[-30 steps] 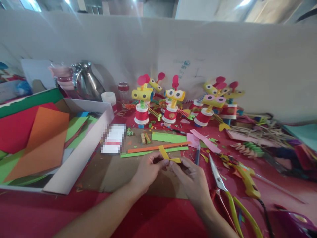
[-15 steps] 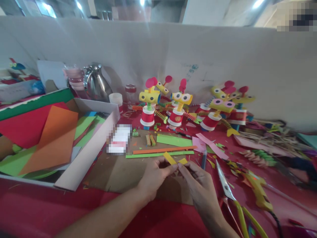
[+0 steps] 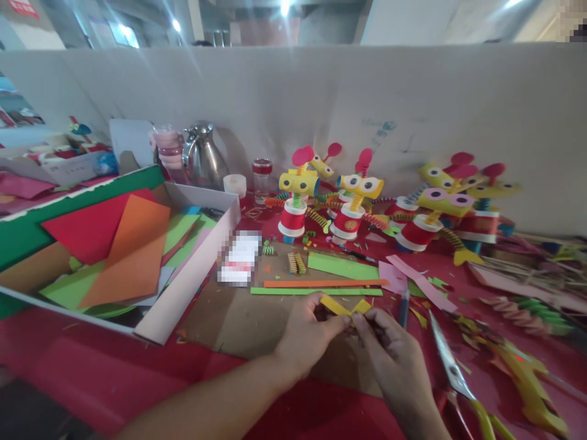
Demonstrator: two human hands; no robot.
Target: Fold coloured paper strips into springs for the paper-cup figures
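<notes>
Yellow paper (image 3: 335, 305), seemingly pinched between both hands (image 3: 305, 339) (image 3: 398, 353).

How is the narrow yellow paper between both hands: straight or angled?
Angled: the yellow paper forms a V, ends spread above the thumbs; any fold is unclear.

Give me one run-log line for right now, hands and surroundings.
left hand: pinching yellow paper | right hand: pinching same paper | beyond hands: orange strip, green strip | right of hands: scissors

From up on the head, we look forward and down at the brown board (image 3: 233, 324), quite near, and see the wall (image 3: 257, 98) beyond it.
</notes>
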